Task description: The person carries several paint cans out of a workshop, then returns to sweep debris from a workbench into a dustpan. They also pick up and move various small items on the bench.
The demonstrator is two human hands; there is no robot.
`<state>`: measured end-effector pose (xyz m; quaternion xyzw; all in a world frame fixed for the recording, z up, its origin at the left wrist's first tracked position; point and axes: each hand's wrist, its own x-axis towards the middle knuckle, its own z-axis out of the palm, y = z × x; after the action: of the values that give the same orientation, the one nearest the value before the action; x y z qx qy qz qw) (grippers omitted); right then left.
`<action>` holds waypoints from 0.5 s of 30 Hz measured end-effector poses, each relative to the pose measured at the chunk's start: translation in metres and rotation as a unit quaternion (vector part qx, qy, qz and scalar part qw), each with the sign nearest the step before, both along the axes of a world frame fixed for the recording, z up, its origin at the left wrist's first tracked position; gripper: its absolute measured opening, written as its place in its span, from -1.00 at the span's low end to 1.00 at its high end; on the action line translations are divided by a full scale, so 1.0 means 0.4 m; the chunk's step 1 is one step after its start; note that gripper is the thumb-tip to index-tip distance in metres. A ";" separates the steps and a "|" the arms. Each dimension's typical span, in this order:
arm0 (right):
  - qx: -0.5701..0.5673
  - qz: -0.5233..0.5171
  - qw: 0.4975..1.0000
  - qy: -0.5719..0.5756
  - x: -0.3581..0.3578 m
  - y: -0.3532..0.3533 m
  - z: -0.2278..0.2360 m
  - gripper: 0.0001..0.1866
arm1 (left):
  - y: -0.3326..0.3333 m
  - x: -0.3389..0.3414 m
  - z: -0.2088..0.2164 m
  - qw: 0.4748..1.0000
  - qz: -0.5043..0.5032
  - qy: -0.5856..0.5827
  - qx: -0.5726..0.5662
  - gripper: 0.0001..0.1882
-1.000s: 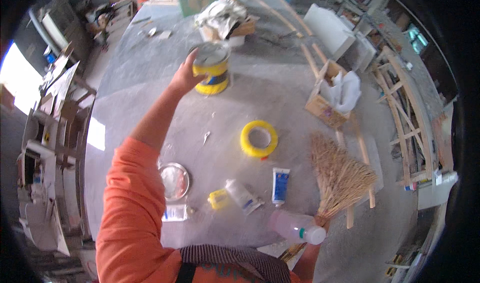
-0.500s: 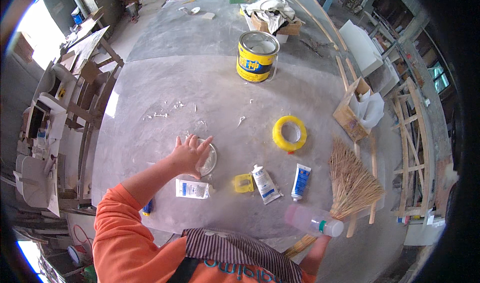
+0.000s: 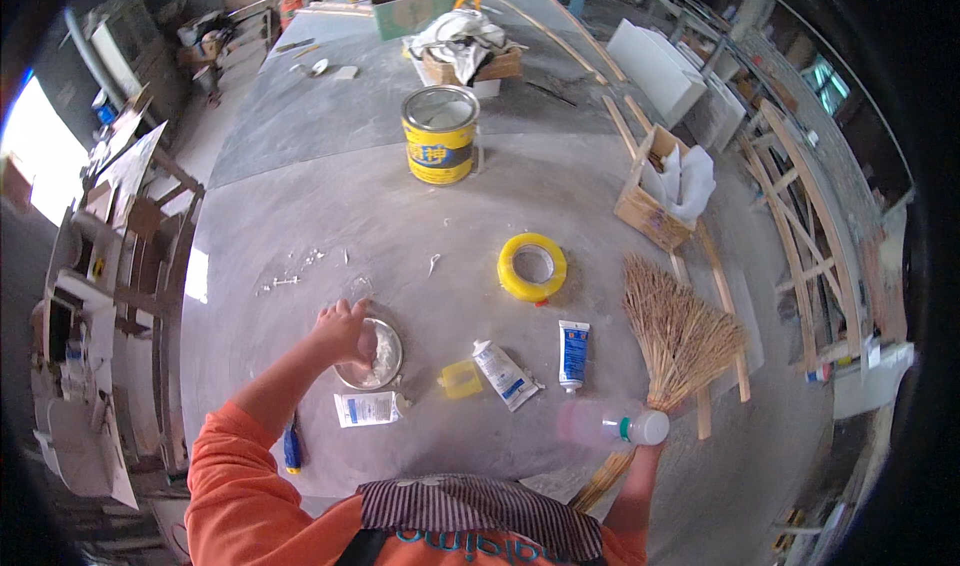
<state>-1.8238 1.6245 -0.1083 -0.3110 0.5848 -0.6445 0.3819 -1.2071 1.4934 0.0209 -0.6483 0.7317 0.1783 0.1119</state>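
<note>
My left hand [image 3: 342, 334] is closed at the left side of a round, shallow metal lid [image 3: 398, 358] smeared with white paste. The fingers curl by its rim and the thumb reaches over the inside. Just below lies a white tube [image 3: 368, 409]. My right hand [image 3: 648, 457] is at the lower right, behind the white cap of a clear bottle with pinkish contents [image 3: 600, 423]. Its fingers are hidden, so its grip cannot be made out. Beside it are a straw hand broom [image 3: 685, 336] and the broom's handle.
A yellow box-like piece [image 3: 460, 379], a second white tube [image 3: 506, 374], a blue tube [image 3: 573, 355] and a yellow tape roll [image 3: 503, 266] lie on the grey table. Farther off stand a yellow can [image 3: 440, 161] and a cardboard box [image 3: 640, 208]. A blue-handled tool [image 3: 291, 450] lies left.
My left hand's spread fingers have curled in and shifted to the lid's left side. The view has turned, moving the whole table in the picture. My right hand stays behind the bottle.
</note>
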 end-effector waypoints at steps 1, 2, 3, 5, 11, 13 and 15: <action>-0.009 0.017 1.000 -0.019 -0.015 0.008 -0.016 -0.76 | 0.000 0.003 -0.003 1.000 0.008 0.003 0.002 0.22; -0.020 0.037 0.998 -0.039 -0.030 0.012 -0.033 -0.76 | 0.002 0.007 -0.007 1.000 0.016 0.005 0.003 0.19; -0.028 0.052 0.997 -0.058 -0.045 0.018 -0.051 -0.77 | 0.001 0.009 -0.011 1.000 0.018 0.013 -0.008 0.12; -0.056 0.107 0.982 -0.144 -0.074 0.024 -0.087 -0.77 | -0.007 0.018 -0.015 0.997 0.056 0.035 0.032 0.14; -0.105 0.037 0.844 -0.525 -0.091 0.013 -0.135 -0.84 | -0.050 0.030 0.074 0.986 0.044 0.138 0.078 -0.68; -0.080 0.018 0.913 -0.399 -0.072 0.017 -0.120 -0.84 | -0.053 0.030 0.148 0.976 0.028 0.215 -0.027 -0.74; -0.041 -0.011 0.971 -0.237 -0.049 0.024 -0.100 -0.84 | -0.040 0.021 0.209 0.942 -0.022 0.250 -0.222 -0.87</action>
<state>-1.8432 1.6341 -0.1482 -0.1585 0.4544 -0.7275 0.4891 -1.1987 1.4773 0.1044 -0.5753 0.7711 0.1654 -0.2171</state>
